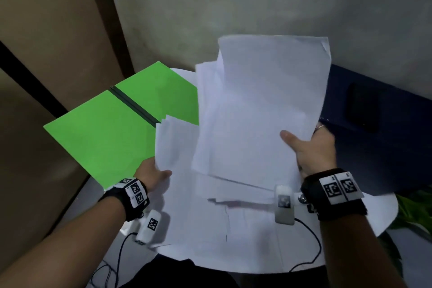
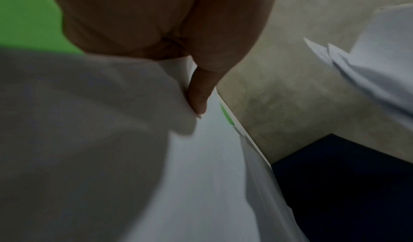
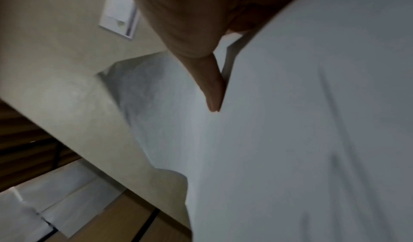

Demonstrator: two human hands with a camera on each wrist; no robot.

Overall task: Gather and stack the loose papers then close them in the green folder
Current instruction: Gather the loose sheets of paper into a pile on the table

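My right hand (image 1: 306, 147) pinches a sheaf of white papers (image 1: 261, 105) by its right edge, thumb on top, and holds it raised and tilted above the table. In the right wrist view the thumb (image 3: 212, 90) presses on the papers (image 3: 301, 139). My left hand (image 1: 153, 175) pinches a lower bundle of white sheets (image 1: 177, 147) at its left edge, thumb on top; the left wrist view shows that thumb (image 2: 200, 93) on the sheets (image 2: 201, 175). The green folder (image 1: 112, 131) lies open to the left, its dark spine (image 1: 133, 105) showing, its right flap partly under the sheets.
More white sheets (image 1: 233, 229) lie on the round white table (image 1: 385, 213) beneath both hands. A dark blue seat (image 1: 374, 128) stands at the right, a green plant (image 1: 411, 213) below it. A grey wall (image 1: 257, 7) rises behind. Black cables (image 1: 313, 241) trail over the table's near edge.
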